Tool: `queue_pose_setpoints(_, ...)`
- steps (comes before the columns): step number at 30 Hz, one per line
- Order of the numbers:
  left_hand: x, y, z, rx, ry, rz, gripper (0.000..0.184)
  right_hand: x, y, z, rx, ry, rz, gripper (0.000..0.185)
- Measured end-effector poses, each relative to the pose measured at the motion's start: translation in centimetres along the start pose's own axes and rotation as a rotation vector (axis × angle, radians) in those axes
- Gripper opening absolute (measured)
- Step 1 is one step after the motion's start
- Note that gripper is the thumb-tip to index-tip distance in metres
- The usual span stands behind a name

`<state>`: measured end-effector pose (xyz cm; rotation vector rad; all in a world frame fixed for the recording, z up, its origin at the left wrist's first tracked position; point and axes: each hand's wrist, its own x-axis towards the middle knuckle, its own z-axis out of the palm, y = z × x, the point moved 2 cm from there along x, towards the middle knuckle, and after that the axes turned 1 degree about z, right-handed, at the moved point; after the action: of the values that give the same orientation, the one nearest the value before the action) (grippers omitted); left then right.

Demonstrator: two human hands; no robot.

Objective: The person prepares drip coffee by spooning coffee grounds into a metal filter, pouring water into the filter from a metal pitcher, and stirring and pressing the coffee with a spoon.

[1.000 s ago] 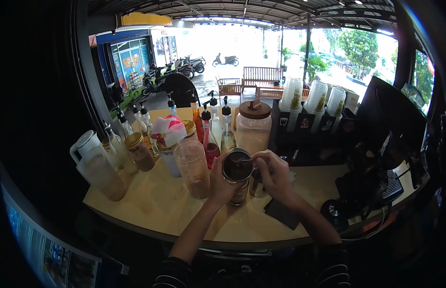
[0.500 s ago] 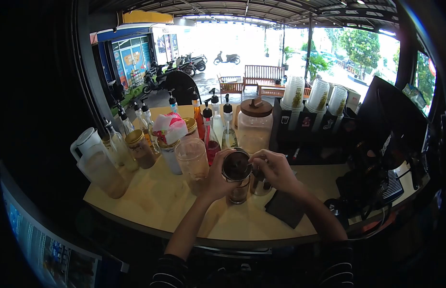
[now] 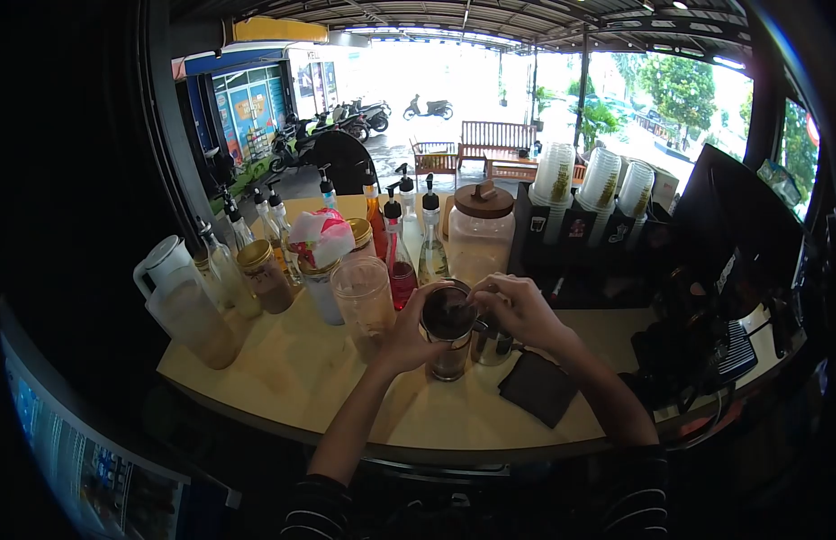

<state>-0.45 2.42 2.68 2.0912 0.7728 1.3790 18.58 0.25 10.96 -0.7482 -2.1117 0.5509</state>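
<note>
My left hand (image 3: 405, 335) is wrapped around a round container with dark contents (image 3: 448, 311), seen from above through its open top. Directly below it is a clear glass (image 3: 449, 362) on the counter; whether the two touch is hard to tell. At the container's right rim, my right hand (image 3: 517, 310) pinches a thin handle, perhaps a spoon's, whose lower end is lost in the dark contents. Just under the right hand stands a metal cup (image 3: 492, 344). A folded dark cloth (image 3: 537, 388) lies to its right.
Left on the counter (image 3: 283, 396) stand a clear pitcher (image 3: 191, 310), gold-lidded jars (image 3: 266, 281), an empty-looking clear tub (image 3: 364, 297) and several pump bottles (image 3: 402, 265). Behind are a wood-lidded jar (image 3: 481, 236) and stacked plastic cups (image 3: 598, 189). A dark monitor (image 3: 719, 216) stands right.
The container in my left hand has shifted slightly right and tilts less toward me. My right hand stays pinched at its rim and has moved slightly. The view has shifted a little.
</note>
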Motion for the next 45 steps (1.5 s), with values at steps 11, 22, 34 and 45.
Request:
queue_pose_setpoints(11, -0.1, -0.5, 1.4, 0.122, 0.149, 0.089, 0.085, -0.4, 1.4, 0.1, 0.058, 0.088, 0.065, 0.015)
queue_pose_setpoints(22, -0.4, -0.5, 2.1, 0.099, 0.249, 0.034, 0.083, 0.3, 0.2, -1.0, 0.041, -0.020, 0.022, 0.015)
queue_pose_setpoints(34, -0.5, -1.5, 2.5, 0.009, 0.238, 0.030, 0.083, -0.4, 0.7, -0.1, -0.068, -0.034, -0.119, 0.011)
queue_pose_setpoints(45, -0.5, -1.3, 2.4, 0.015, 0.246, 0.063, 0.083, -0.4, 1.0, -0.4, -0.137, 0.058, -0.035, 0.010)
